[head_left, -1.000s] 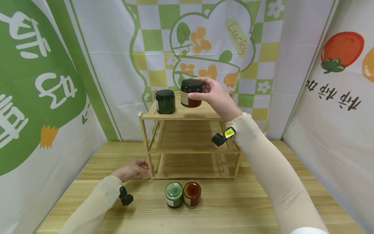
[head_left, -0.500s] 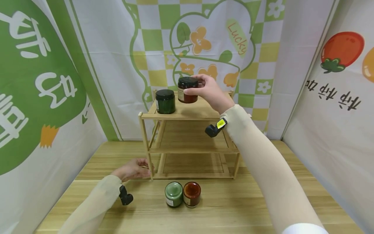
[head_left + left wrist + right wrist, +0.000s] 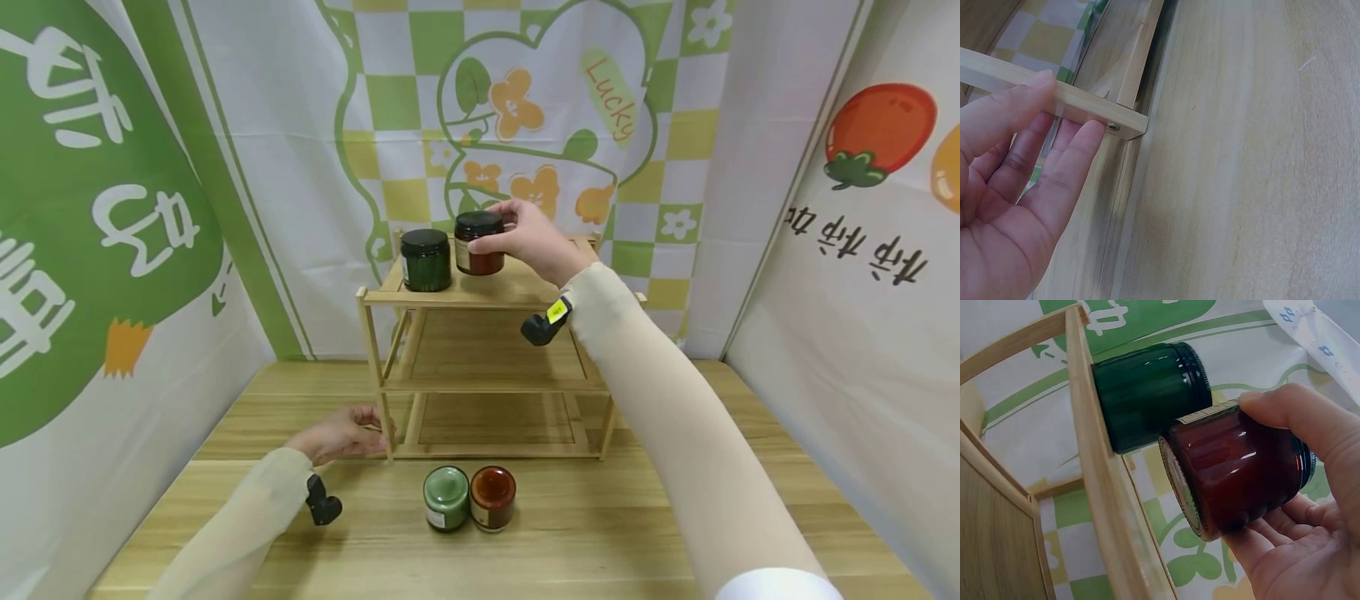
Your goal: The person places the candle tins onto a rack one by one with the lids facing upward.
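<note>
Patterned cloth [image 3: 390, 108] hangs behind a wooden rack [image 3: 498, 386]. My right hand [image 3: 538, 239] has thumb and fingers clamped round a red jar [image 3: 482, 263], just above the top shelf [image 3: 495, 292], beside a green jar [image 3: 426, 268]. Lowered too close, it could knock its neighbour; tilted, it could land on its edge. My left hand [image 3: 345, 435] pinches a rack leg [image 3: 1082, 101]; too light a pinch might let the rack shift.

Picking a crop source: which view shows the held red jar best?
Right wrist: the red jar is largest there, side and underside visible, though the right grip hides part of it. Head shows it small, label partly visible; left wrist doesn't show it.
</note>
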### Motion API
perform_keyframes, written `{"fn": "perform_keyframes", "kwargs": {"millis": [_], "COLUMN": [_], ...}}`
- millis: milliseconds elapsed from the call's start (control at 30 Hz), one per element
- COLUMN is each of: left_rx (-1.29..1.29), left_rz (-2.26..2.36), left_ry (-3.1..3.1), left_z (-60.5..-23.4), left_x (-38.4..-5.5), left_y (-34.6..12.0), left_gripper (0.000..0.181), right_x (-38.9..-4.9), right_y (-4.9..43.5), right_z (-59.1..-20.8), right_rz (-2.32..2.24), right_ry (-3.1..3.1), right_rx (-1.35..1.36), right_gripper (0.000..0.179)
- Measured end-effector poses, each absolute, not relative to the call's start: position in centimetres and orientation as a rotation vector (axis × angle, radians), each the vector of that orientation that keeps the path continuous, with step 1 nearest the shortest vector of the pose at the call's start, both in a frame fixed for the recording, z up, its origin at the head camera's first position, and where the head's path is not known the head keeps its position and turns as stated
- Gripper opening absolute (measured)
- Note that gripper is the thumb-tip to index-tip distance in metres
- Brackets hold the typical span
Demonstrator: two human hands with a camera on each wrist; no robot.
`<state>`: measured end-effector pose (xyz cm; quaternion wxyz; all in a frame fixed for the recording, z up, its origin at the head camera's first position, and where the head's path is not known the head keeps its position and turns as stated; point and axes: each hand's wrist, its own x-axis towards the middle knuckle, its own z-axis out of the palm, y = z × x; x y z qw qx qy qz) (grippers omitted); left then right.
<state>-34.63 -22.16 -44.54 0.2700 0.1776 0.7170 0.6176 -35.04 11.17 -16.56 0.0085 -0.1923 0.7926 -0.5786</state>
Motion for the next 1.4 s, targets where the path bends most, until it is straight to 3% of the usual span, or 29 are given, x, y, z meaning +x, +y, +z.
{"fn": "perform_keyframes", "kwargs": {"millis": [1400], "left_rx": [0.488], "left_rz": [1.655], "left_ry": [1.921], "left_z": [-44.55], "left_x": [-34.82], "left_y": [-22.30], "left_gripper": [0.019], "right_x": [-35.61], "right_y": [10.36], "right_z": [-17.57], "right_rz": [-1.624], "right_ry": [2.574], "right_rx": [-0.503], "right_gripper": [0.057]}}
